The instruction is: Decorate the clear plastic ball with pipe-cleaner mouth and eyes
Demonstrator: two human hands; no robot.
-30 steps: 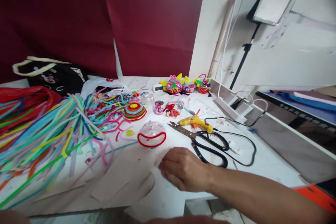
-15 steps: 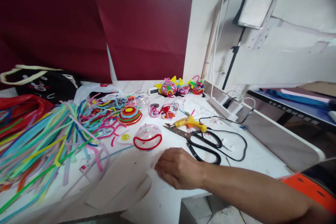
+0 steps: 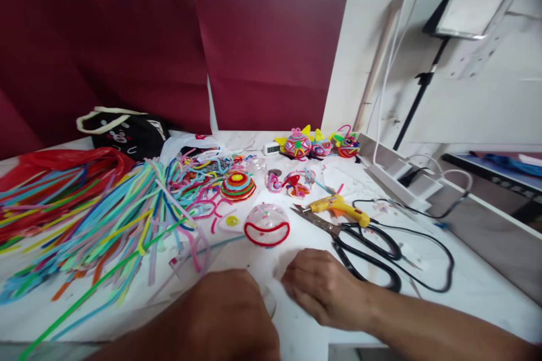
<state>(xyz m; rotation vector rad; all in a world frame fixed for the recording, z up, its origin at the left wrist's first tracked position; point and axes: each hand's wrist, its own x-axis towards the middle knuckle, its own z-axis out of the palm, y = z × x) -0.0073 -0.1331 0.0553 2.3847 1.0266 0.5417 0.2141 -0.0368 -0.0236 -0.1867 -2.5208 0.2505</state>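
White table [image 3: 444, 287]: both hands curled loosely, resting empty; left hand [image 3: 220, 316], right hand [image 3: 324, 287].

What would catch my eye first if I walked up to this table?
Most likely the big heap of bright pipe cleaners spread across the table's left side. Next, the clear dome with a red rim in the middle, just beyond the left hand and right hand, with black scissors and a yellow glue gun to its right.
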